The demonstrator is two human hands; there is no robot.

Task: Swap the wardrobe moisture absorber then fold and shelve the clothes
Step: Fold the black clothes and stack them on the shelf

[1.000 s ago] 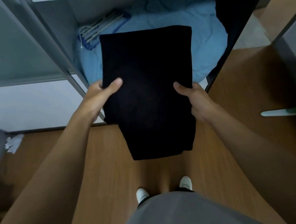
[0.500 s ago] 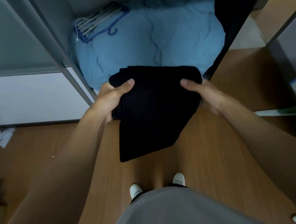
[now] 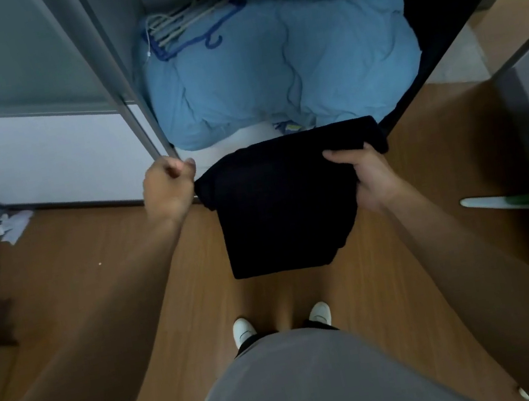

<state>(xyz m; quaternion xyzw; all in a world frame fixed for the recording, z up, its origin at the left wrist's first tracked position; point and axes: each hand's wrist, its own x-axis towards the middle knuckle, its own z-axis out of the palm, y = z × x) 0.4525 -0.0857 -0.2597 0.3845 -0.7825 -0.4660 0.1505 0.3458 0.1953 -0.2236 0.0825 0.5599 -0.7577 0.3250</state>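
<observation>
A: Where do I see the folded garment (image 3: pixel 282 204)?
B: Between my hands, above the floor (image 3: pixel 109 259), before the wardrobe.
A: And the hangers (image 3: pixel 190 25)?
B: On the bedding (image 3: pixel 270 71), rear left.

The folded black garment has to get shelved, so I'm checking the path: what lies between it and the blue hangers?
In the head view, only the rumpled light-blue duvet lies between the folded black garment and the blue hangers.
</observation>
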